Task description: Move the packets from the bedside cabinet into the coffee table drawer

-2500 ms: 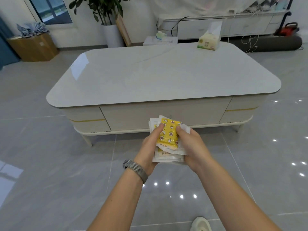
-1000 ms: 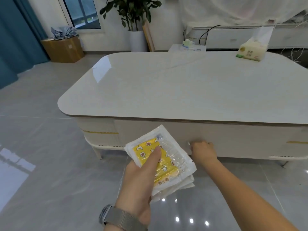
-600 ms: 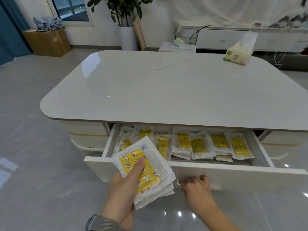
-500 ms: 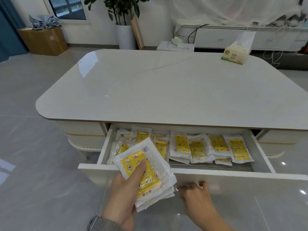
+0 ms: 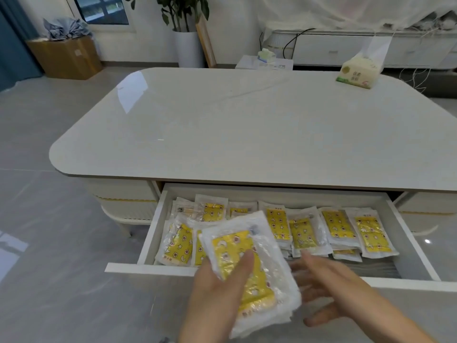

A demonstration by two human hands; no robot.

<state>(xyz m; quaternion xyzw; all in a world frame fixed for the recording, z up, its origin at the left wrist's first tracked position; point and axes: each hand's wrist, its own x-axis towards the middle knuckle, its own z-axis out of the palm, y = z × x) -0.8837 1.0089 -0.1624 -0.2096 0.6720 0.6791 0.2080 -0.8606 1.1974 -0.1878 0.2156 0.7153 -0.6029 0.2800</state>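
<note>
Left hand (image 5: 217, 293) grips a stack of packets (image 5: 249, 271), thumb pressed across the yellow face of the top one, fingers curled underneath. Stack hangs just above the near edge of the coffee table drawer (image 5: 150, 231), which is pulled out w/ its front panel toward the viewer. Long axis of the stack runs near-to-far, tilted a bit so the far end leans left, roughly the same way the packets in the drawer (image 5: 331, 229) lie.

Right hand (image 5: 331, 290) is empty, fingers spread and relaxed, blurred, just right of the stack and over the drawer front. It holds nothing.

Key relation: the bare strip of drawer floor lies far and right of the stack, directly ahead of the right hand, near side of the right-hand rows. Left half of the drawer is already layered w/ packets, right under the stack. So the left hand is nearer a drop spot; probably either a straight lowering onto the left pile or a short shift right into the open strip.

Desk (image 5: 247, 125) above carries a tissue pack (image 5: 356, 73) at the far right corner, well apart from all this.
</note>
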